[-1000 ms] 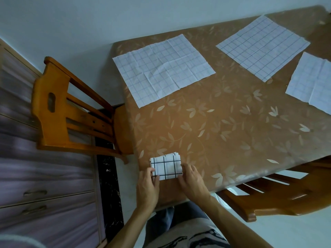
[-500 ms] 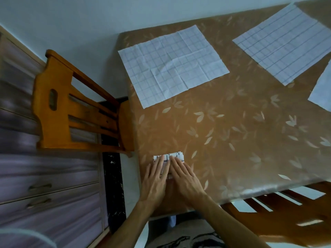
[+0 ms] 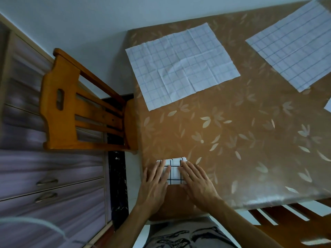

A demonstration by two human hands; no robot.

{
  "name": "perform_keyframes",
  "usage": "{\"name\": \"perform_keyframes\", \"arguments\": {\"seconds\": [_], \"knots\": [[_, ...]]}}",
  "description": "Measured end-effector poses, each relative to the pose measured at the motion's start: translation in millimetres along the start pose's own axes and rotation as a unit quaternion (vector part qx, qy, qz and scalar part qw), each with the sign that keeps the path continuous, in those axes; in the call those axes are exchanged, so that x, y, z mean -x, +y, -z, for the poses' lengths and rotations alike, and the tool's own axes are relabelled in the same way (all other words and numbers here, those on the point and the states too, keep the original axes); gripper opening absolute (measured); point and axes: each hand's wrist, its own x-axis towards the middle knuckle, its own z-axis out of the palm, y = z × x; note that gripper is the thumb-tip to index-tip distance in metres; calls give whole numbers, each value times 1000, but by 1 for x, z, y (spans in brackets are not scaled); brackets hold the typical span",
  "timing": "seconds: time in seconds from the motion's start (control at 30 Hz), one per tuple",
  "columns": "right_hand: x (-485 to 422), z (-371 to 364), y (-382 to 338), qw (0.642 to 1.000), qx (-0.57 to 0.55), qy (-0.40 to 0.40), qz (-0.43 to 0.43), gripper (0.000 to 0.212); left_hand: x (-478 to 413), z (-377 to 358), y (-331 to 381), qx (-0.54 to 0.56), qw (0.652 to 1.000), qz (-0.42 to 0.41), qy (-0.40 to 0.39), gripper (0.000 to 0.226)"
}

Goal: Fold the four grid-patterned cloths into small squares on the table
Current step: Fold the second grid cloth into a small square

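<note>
brown plastic sheeting with a pale leaf print covers the table (image 3: 232, 140), and the folded cloth (image 3: 174, 171) lies on it at the near left corner, close to the near edge. it is a small white square with dark grid lines, its layered edges showing along the far side. the left hand (image 3: 154, 183) lies flat on the left part of the folded cloth, fingers straight and slightly spread, pressing down rather than pinching. the right hand (image 3: 197, 183) lies flat on the right part in the same way, fingers straight and close together, with a strip of cloth bare between the two hands. far from the hands, near the far left corner, a spread cloth (image 3: 180, 67) lies open and flat, creased with old fold lines. to its right, well apart, a second spread cloth (image 3: 293, 43) runs out of view at the far right. a small corner of a third cloth (image 3: 328, 106) shows at the right edge. a wooden chair (image 3: 71, 104) stands against the left side of the table, with grey drawers (image 3: 50, 176) beyond it. part of a second chair (image 3: 295, 224) shows at the near right.
</note>
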Motion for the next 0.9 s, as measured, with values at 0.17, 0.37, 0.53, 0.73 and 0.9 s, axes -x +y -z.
{"name": "perform_keyframes", "arguments": {"seconds": [0.17, 0.37, 0.53, 0.73, 0.9], "knots": [[-31, 38, 5, 990, -84, 112, -4, 37, -16, 31, 7, 100, 993, 26, 59, 45], [-103, 90, 38, 989, -93, 111, -13, 29, -85, 80, -5, 121, 982, 70, 126, 36], [-171, 124, 58, 990, -110, 79, -27, 35, -147, 124, -21, 129, 974, 124, 138, 30], [-245, 132, 73, 992, -111, 40, -44, 55, -217, 145, -48, 139, 969, 171, 108, 45], [-279, 116, 76, 994, -105, 30, 30, 59, -249, 144, -64, 112, 972, 179, 104, 43]]}}
